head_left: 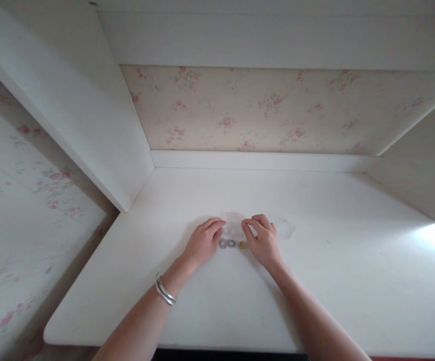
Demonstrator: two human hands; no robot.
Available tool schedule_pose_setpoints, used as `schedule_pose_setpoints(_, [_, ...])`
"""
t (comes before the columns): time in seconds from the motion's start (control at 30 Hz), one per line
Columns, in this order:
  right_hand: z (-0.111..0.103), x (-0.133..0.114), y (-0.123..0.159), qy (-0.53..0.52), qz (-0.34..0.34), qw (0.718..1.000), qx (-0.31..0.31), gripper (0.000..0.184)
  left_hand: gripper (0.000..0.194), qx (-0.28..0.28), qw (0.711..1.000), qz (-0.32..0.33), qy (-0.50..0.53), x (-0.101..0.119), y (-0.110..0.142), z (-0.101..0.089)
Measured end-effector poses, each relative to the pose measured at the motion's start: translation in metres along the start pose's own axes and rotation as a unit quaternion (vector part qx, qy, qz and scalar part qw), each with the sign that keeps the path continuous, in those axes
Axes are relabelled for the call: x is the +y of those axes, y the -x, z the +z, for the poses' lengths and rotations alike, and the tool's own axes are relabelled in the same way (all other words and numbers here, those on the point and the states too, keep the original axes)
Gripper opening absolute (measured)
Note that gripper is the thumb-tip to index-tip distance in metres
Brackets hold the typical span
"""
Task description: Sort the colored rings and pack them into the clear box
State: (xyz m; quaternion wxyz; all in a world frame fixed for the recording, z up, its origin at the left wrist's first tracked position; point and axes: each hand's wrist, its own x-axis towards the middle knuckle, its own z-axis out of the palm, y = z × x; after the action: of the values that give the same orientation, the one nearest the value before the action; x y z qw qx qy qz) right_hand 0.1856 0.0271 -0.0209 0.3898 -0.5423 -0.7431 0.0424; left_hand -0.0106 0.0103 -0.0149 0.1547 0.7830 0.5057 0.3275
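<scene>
A clear, see-through plastic piece point(234, 229), which looks like a thin bag, lies on the white desk between my hands and reaches out past the right one. My left hand point(203, 241) pinches its left end with thumb and fingers. My right hand point(263, 241) has thumb and forefinger closed on it a little right of the middle. Just in front of the plastic sit three small round ring-like things in a row: a pinkish one point(222, 243), a grey one point(231, 243) and a gold-coloured one point(242, 245). The gold one is close to my right thumb. Their exact kind is too small to tell.
The white desk top point(338, 281) has a low back ledge point(262, 160) and a side panel point(89, 100) at left, another panel point(424, 160) at right. Flowered wallpaper point(255, 110) covers the wall behind. A dark edge point(228, 355) shows at the bottom.
</scene>
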Motion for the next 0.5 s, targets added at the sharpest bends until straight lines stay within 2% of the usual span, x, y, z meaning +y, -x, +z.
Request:
schedule_pose_setpoints(0.2, [-0.002, 0.008, 0.001, 0.010, 0.025, 0.999, -0.035, 0.020, 0.015, -0.050, 0.997, 0.049, -0.016, 0.007, 0.011, -0.022])
schedule_pose_setpoints(0.37, [-0.002, 0.008, 0.002, 0.024, 0.019, 0.995, -0.093, 0.021, 0.013, -0.091, 0.992, 0.073, -0.038, 0.007, 0.014, -0.021])
schedule_pose_setpoints(0.5, [-0.003, 0.007, 0.001, 0.040, 0.024, 0.994, -0.102, 0.022, 0.011, -0.107, 0.990, 0.074, -0.051, 0.008, 0.014, -0.017])
